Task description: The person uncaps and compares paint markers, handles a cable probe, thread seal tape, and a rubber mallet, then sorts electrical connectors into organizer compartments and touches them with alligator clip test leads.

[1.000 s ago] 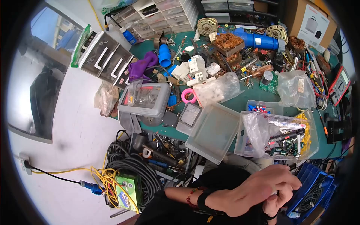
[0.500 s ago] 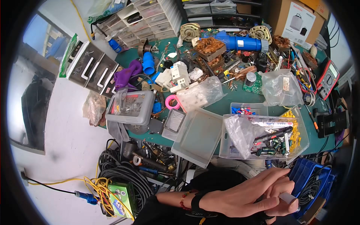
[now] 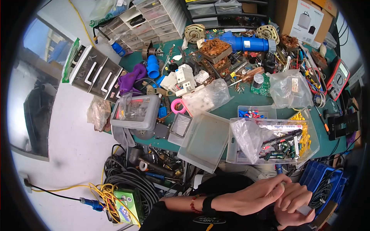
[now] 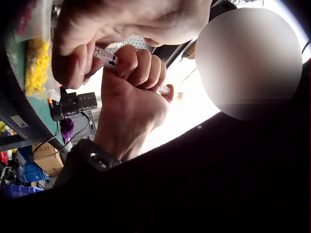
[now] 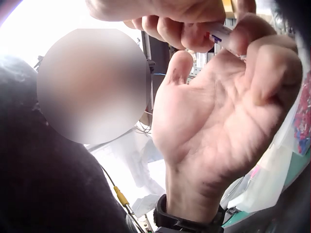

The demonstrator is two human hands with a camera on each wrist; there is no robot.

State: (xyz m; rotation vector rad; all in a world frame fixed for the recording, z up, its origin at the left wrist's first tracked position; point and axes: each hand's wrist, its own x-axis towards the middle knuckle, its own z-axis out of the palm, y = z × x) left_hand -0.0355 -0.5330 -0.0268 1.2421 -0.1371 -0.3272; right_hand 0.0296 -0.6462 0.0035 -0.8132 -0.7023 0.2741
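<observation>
Near right, the right hand [image 3: 296,204] clamps a slim tube [image 4: 105,57] as the left hand [image 3: 246,198] pinches its end, apparently working it; steadiness likely needed next.

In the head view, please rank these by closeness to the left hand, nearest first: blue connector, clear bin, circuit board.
From the left hand:
1. Clear bin: up and to the right, at the near edge of the bench.
2. Circuit board: farther in, beyond the bin.
3. Blue connector: toward the back.
</observation>
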